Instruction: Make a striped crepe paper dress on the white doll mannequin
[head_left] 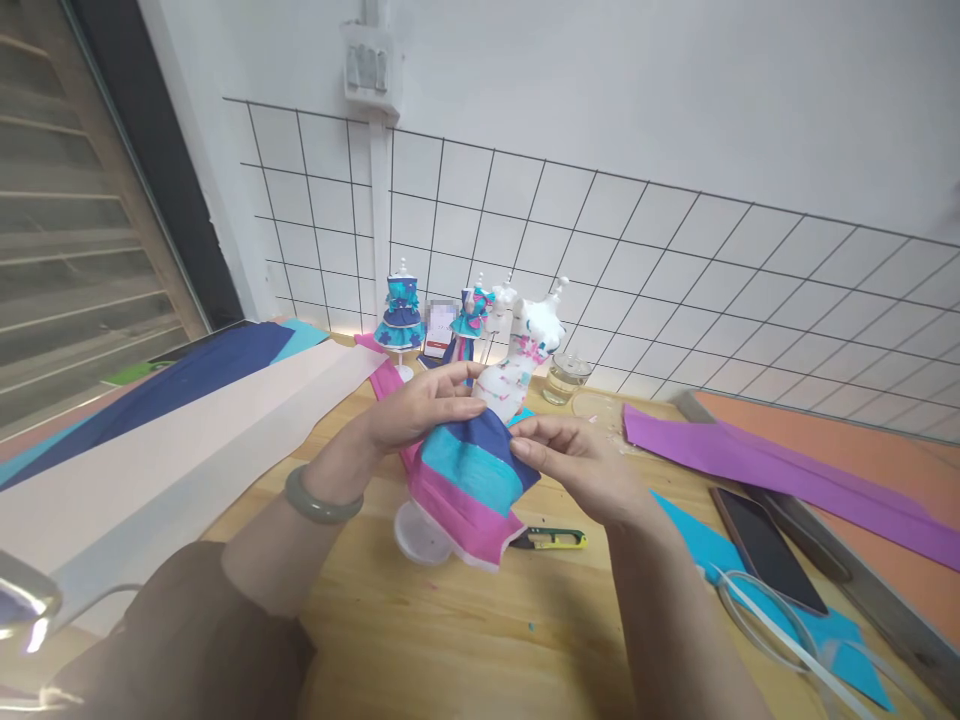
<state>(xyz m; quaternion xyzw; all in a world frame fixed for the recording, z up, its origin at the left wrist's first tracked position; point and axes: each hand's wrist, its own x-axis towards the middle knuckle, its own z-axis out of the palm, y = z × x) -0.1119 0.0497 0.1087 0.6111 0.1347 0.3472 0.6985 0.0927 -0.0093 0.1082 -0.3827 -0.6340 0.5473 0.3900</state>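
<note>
Between my hands a small white mannequin (pixel 504 385) leans to the right, with pink and teal bits on its body. Around its lower part hangs a striped doll skirt (pixel 471 465) in navy, teal and pink with a white hem. My left hand (pixel 427 402) grips the skirt's top edge from the left, thumb on the front. On the right, my right hand (pixel 566 455) pinches the navy band at its side edge. Below the skirt shows the mannequin's round clear base (pixel 421 532). Thread snips (pixel 551 539) with a green and yellow handle lie just behind the hem.
Dressed mini mannequins (pixel 402 315) stand at the back beside a propped phone (pixel 441 328). A glass (pixel 566 380) is behind my right hand. Purple paper (pixel 750 465), a dark phone (pixel 769 550) and teal paper (pixel 851 650) lie right; pale sheets (pixel 187 440) lie left.
</note>
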